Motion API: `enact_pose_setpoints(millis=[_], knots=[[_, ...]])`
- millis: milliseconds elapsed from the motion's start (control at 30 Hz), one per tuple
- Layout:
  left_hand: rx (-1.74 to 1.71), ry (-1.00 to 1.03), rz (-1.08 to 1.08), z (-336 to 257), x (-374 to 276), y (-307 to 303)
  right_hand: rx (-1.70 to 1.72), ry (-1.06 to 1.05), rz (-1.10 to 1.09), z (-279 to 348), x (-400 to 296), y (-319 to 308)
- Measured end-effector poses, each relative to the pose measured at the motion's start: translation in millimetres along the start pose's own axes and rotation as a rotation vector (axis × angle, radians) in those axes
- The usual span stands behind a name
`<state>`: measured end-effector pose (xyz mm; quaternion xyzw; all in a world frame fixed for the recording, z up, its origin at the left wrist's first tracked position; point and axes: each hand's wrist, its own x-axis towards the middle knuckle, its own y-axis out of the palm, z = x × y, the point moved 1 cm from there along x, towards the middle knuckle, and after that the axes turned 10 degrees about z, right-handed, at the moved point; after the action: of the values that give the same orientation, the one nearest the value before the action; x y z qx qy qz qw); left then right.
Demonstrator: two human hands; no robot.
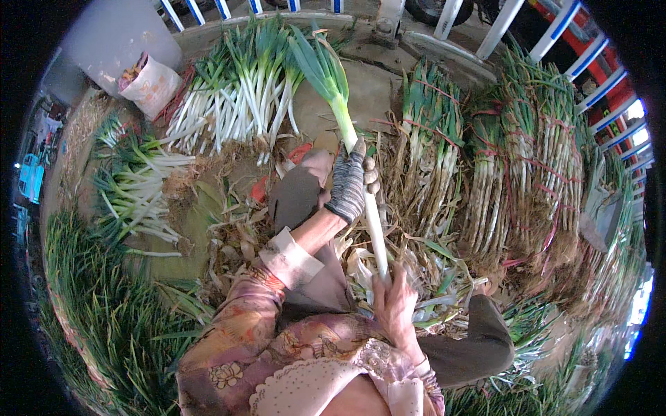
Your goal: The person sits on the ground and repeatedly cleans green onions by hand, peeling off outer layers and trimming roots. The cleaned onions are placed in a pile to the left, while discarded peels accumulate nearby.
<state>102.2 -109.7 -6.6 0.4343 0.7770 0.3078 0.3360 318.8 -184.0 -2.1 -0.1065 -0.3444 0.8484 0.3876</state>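
My left hand (pixel 349 182), in a grey striped work glove with worn fingertips, is closed around the stalk of a large green onion (pixel 375 229). The onion's green leaves point away from me and its white end towards me. My bare right hand (pixel 396 304) pinches that white root end, slightly blurred; the very tip is hidden by the fingers. Below the onion lies a heap of peeled dry husks and leaves (pixel 364 262), partly between my legs.
Clean green onions lie in a pile (pixel 244 99) ahead and another (pixel 140 192) at left. Untrimmed bundles (pixel 541 156) tied with pink string line the right. A white sack (pixel 153 88) stands at upper left. A white and blue railing (pixel 450 21) runs along the far side.
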Motion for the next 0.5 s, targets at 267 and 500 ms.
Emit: enact_pose_setpoints(millis=[267, 500], knots=[[0.012, 0.331, 0.059, -82, -3, -3, 0.251, 0.264, 0.377, -55, -40, -7], [0.093, 0.536, -0.119, -142, -14, -41, -0.012, 0.153, 0.387, -71, -50, -4]])
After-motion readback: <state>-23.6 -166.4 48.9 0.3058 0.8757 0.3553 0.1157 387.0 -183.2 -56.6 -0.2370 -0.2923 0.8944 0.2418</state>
